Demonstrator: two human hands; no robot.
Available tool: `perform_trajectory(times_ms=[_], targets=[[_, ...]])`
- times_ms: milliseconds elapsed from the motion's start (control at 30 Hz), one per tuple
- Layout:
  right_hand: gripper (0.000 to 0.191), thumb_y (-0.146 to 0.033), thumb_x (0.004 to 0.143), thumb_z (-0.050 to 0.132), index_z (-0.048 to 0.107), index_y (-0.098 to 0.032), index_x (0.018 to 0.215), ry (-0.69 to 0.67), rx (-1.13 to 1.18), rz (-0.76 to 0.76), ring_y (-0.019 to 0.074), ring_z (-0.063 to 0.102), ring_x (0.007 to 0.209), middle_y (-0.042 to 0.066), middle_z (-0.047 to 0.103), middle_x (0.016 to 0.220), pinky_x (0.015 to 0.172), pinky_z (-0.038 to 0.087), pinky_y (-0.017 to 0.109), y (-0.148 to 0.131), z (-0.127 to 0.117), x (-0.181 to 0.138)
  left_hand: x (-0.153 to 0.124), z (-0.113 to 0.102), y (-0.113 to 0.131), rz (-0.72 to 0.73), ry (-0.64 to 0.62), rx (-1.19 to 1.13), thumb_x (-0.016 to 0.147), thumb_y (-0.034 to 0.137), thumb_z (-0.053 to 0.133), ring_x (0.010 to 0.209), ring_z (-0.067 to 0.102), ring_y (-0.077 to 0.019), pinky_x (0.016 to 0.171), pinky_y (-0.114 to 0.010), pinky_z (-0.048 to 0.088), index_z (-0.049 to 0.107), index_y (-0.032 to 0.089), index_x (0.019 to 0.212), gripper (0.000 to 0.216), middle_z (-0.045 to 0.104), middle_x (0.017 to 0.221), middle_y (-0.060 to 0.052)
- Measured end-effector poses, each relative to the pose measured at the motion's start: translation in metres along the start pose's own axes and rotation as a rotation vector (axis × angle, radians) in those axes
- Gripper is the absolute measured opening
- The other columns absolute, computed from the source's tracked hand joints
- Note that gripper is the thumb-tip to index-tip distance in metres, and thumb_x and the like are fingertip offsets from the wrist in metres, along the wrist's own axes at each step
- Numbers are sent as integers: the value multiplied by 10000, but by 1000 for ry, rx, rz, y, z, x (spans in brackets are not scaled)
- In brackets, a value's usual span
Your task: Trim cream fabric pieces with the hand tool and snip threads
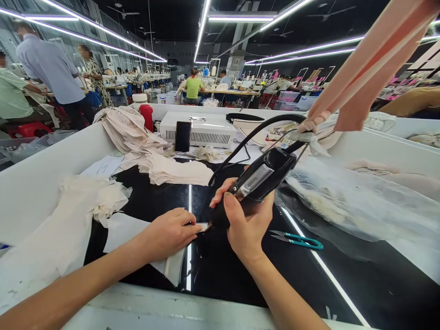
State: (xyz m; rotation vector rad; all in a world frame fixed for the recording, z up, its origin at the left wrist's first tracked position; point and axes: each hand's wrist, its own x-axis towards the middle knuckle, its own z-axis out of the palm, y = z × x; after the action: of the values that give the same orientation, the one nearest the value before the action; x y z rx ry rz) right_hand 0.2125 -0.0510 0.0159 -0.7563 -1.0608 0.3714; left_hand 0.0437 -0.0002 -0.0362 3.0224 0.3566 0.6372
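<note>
a right hand (249, 220) grips a black tool (270, 169), its tip (210, 225) just beside the left hand (173, 233), curled closed over pale cloth (129, 229) on a black table (213, 270). a slip, or a tug from the cord (285, 118), could hurt that hand or spoil the cloth.

Two bare hands are pictured, a left hand (175, 229) and a right hand (249, 224), with one black handheld tool (259, 181) gripped in the latter. One pair of turquoise snips (302, 240) is seen to the right of the right hand, while one phone (183, 136), one white metal box (202, 130) and one red container (146, 118) are counted beyond both; two standing people (51, 66) are captured far beyond the left hand.
</note>
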Motion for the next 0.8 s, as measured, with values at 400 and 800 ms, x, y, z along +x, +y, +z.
perform_trajectory(times_ms=[400,800], targets=[[282,-211,859,769,529,-259,998,77,-131,-61,113,643,570,-61,669,854,530,581,265,-13,-26,6,-7,-3,-2,34,40,-2,1032,159,514,888,619,-209,859,-368,576,694,141,1088,189,673,1020,-74],[308,-197,839,765,539,-288,1027,72,-14,-57,120,625,558,-60,665,822,514,578,269,2,-5,10,-8,-2,3,24,46,4,1018,142,536,914,646,-213,892,-382,590,682,134,1130,185,678,1041,-78]])
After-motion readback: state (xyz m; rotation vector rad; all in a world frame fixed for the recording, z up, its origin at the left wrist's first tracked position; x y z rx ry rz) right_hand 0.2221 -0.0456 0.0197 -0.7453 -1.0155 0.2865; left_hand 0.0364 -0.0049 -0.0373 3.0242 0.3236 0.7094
